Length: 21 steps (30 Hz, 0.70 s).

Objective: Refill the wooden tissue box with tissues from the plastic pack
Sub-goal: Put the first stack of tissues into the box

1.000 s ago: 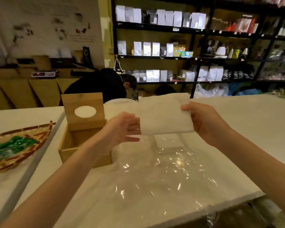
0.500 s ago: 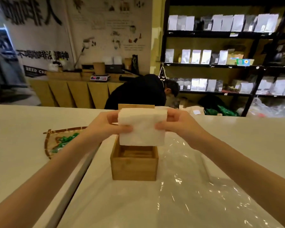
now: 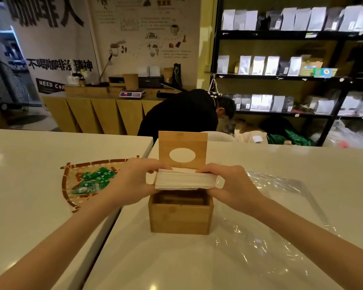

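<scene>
A square wooden tissue box (image 3: pixel 181 216) stands on the white counter with its lid (image 3: pixel 183 149) flipped upright; an oval hole shows in the lid. Its inside looks dark. Just above the opening I hold a flat stack of white tissues (image 3: pixel 184 181), level and edge-on to me. My left hand (image 3: pixel 130 183) grips the stack's left end and my right hand (image 3: pixel 228 185) grips its right end. The clear plastic pack wrapper (image 3: pixel 276 222) lies flattened on the counter to the right of the box.
A woven tray (image 3: pixel 71 197) with green wrapped candies sits left of the box, across a seam between two counter slabs. A person in black bends down behind the counter (image 3: pixel 182 114). Shelves of pouches fill the back right.
The tissue stack went from held up facing me to lying flat just over the box opening. Both hands came lower and closer to the box.
</scene>
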Available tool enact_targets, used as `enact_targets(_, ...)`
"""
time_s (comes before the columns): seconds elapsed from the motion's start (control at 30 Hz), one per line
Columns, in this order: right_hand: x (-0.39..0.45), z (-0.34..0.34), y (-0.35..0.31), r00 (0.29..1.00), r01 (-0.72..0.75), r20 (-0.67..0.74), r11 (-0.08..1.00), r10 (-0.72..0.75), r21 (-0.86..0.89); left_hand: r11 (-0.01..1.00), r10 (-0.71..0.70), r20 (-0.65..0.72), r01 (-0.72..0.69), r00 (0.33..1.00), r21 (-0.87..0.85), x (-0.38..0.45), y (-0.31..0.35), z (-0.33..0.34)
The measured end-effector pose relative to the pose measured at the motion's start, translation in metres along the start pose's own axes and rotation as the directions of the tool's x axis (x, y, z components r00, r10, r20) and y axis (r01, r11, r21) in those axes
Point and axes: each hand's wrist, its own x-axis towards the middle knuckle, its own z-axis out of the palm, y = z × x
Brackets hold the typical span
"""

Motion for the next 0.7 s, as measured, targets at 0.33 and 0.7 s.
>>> enact_targets(0.33,0.008,-0.006,-0.011,0.985,0.044,0.173,0.964,0.002,-0.263,0.959,-0.037,0.135,-0.002,0.990,0.282,0.010,0.004,0.012)
enact_targets(0.7,0.023,-0.010,-0.024,0.911,0.120,0.412,0.930,0.037,-0.349,0.923,-0.105,0.359,-0.044,0.927,0.383,0.024,0.009,0.009)
